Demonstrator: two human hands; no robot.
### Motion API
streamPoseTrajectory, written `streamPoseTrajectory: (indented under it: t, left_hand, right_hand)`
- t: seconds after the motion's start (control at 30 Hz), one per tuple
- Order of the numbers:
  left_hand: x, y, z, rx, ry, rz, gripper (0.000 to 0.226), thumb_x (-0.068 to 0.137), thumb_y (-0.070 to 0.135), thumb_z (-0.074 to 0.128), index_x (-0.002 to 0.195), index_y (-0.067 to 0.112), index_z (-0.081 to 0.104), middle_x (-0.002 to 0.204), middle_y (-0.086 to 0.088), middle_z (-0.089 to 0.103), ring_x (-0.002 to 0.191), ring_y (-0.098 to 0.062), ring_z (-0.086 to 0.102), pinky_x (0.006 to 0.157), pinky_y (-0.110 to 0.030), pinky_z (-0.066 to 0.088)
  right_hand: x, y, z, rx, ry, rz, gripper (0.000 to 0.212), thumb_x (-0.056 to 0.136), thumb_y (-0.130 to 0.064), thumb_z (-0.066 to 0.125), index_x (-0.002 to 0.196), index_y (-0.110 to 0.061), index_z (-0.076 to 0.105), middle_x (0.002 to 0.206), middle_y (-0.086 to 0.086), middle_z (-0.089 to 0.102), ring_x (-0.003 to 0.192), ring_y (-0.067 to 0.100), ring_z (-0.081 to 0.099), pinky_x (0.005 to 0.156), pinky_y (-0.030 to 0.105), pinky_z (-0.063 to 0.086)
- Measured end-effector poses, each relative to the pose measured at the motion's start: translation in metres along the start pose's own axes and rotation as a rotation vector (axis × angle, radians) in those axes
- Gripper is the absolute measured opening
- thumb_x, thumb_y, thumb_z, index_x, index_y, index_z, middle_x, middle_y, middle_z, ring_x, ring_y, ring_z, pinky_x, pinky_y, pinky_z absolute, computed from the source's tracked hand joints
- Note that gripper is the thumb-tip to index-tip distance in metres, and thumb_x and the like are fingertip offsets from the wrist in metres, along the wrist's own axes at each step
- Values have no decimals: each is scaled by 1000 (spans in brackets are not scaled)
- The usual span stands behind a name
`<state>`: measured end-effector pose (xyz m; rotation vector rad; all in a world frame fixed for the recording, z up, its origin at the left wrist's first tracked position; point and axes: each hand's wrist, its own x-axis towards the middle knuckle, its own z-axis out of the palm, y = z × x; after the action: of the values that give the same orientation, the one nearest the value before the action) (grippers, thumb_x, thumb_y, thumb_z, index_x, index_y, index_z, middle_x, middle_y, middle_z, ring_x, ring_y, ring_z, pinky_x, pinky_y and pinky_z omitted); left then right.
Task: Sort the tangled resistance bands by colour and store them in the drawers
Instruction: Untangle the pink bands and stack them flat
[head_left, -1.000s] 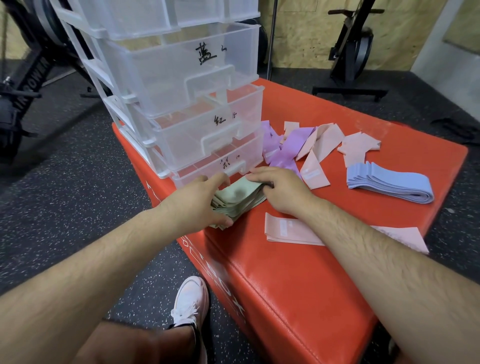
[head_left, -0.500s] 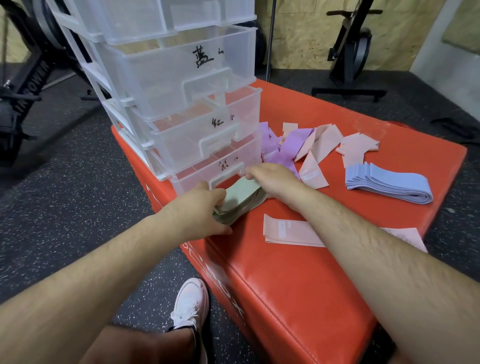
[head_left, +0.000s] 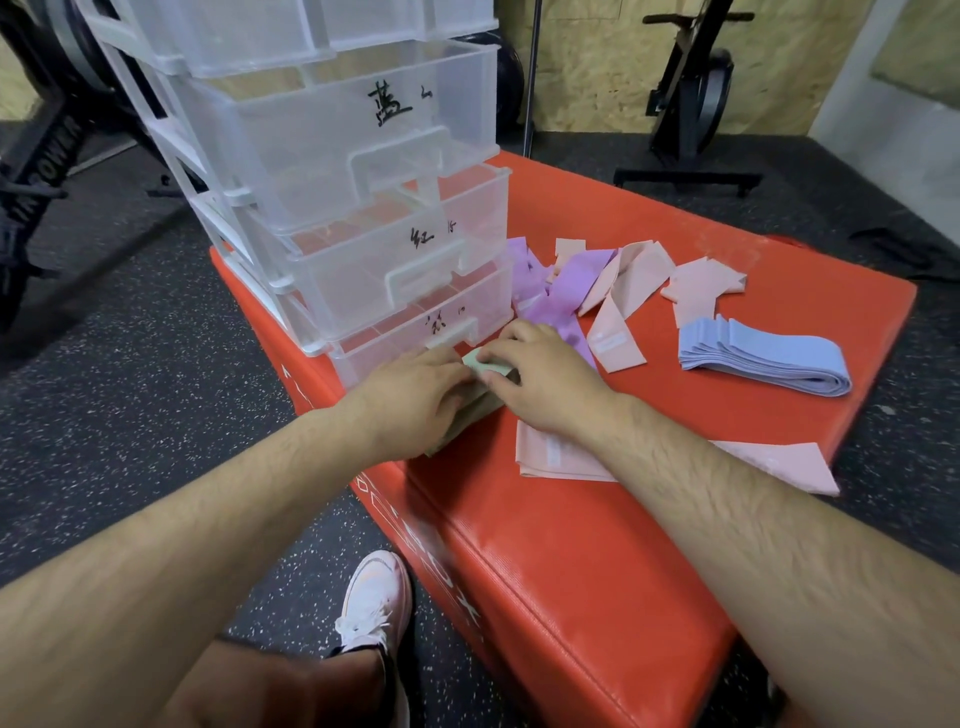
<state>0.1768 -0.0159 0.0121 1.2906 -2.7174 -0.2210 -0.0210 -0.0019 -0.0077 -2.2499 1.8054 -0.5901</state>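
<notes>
While side by side — left hand (head_left: 415, 400), right hand (head_left: 545, 384) around green bands (head_left: 485, 365).

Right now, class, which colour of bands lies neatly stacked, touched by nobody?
The blue bands, far right; pink bands and purple bands lie scattered; left hand and right hand hold green bands.

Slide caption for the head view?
The left hand and right hand hold the green bands at the bottom drawer; pink bands, purple bands and blue bands lie on the red box.

Drawer stack (head_left: 363, 156) close ahead; open pad (head_left: 571, 545) nearside.
</notes>
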Motion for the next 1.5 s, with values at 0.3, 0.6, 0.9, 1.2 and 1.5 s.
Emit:
streamPoseTrajectory:
  t: [0.3,0.6,0.9,1.2,1.5]
  left_hand:
    - [22,16,-9,73,28,3,54,81,44,34,127,28,58,119,3,58,117,-24,53,98,-38,39]
    - [65,41,12,81,150,81,42,86,43,43,120,30,63,123,7,58,114,-26,55,94,-38,42]
    - [93,83,22,40,118,144,38,87,29,49,121,24,65,117,-3,59,115,-31,51,91,-39,40]
    - [108,122,9,-623,-77,-344,41,95,49,50,77,16,66,74,4,71,73,-19,67,77,-32,54]
    - [85,138,-5,-1024,87,-401,9,89,14,61,86,7,65,75,-4,69,69,-21,69,70,-38,63]
  right_hand:
    - [-13,3,-18,-73,19,16,40,96,-33,49,135,-31,56,126,0,56,121,27,46,102,46,42]
    - [-30,62,-49,-273,-103,475,36,90,-26,59,123,-14,54,129,15,49,122,37,45,100,42,42]
    - [-39,80,-55,-109,-104,526,32,91,-18,57,119,-5,66,127,16,57,119,37,55,101,42,47]
    - [-57,62,-95,1006,284,776,21,87,7,59,85,-10,71,93,8,67,79,14,60,70,24,50]
    - [-88,31,-107,1204,-68,659,18,95,-7,58,109,-6,69,91,5,67,77,15,67,85,33,54]
